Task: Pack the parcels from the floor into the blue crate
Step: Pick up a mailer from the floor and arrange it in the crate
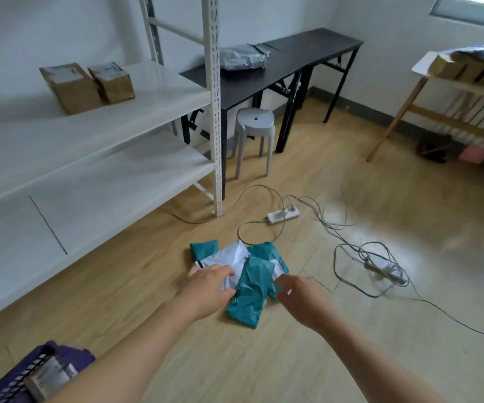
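Parcels (pixel 249 274) lie in a small heap on the wooden floor, out from the foot of the white rack post (pixel 216 112) and on the person's side of it. The heap is a white parcel (pixel 230 257) with teal ones around and over it, and the largest teal parcel (pixel 251 299) lies nearest the person. The left hand (pixel 205 289) is down on the white parcel with its fingers bent over the near edge, gripping it. The right hand (pixel 301 298) is at the right edge of the large teal parcel with curled fingers, but from here I cannot tell whether they hold it or only touch it. The blue crate (pixel 69 354) sits well away from the post, by the person's left elbow, with something pale already inside. A power strip (pixel 282 214) and loose cables (pixel 351 257) lie to the right of the post's foot. A grey stool (pixel 254 119) and a black table (pixel 293 59) stand behind the post. Two cardboard boxes (pixel 86 85) sit on the shelf to its left.
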